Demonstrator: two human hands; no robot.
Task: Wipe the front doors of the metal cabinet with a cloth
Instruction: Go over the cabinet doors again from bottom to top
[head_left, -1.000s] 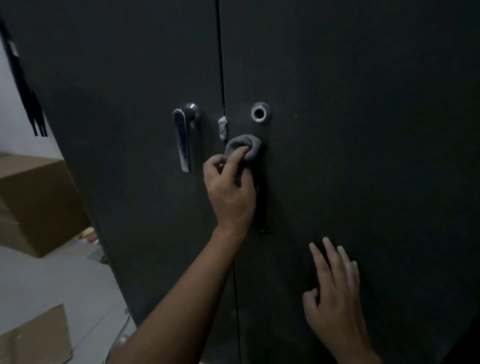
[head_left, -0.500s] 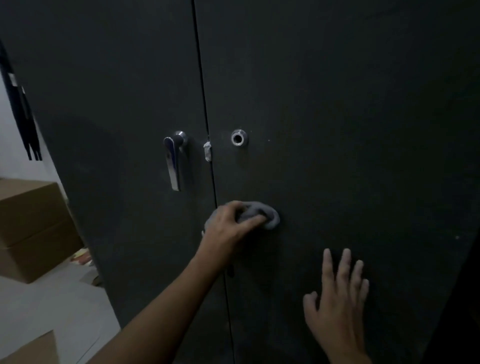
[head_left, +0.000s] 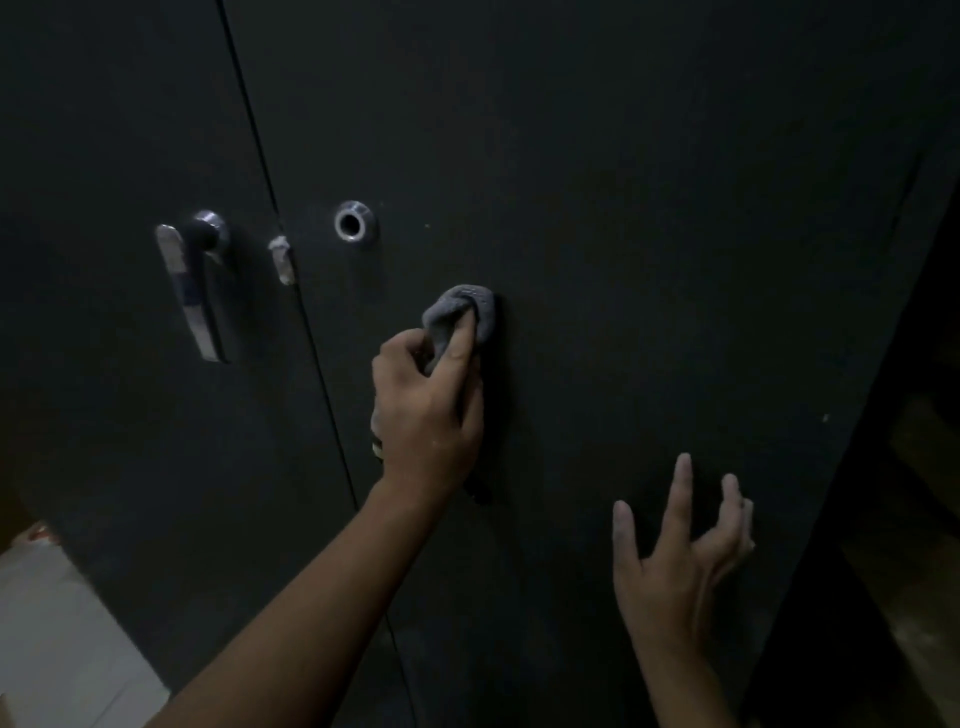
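The dark metal cabinet fills the view, with its left door (head_left: 130, 130) and right door (head_left: 649, 208) meeting at a slanted seam. My left hand (head_left: 428, 405) grips a bunched grey cloth (head_left: 462, 314) and presses it against the right door, below and right of the round lock (head_left: 354, 221). My right hand (head_left: 680, 561) is lower right, in front of the right door, with the thumb and one finger straight up and the outer fingers bent; I cannot tell if it touches the door.
A chrome lever handle (head_left: 192, 291) hangs on the left door, with a pale scrap of tape (head_left: 280, 259) on the seam beside it. Light floor (head_left: 57, 634) shows at the lower left. The cabinet's right edge (head_left: 883, 364) borders a dark gap.
My left hand has carried the cloth up and to the right, away from the seam onto the right door. My right hand's outer fingers have bent. The view has shifted right.
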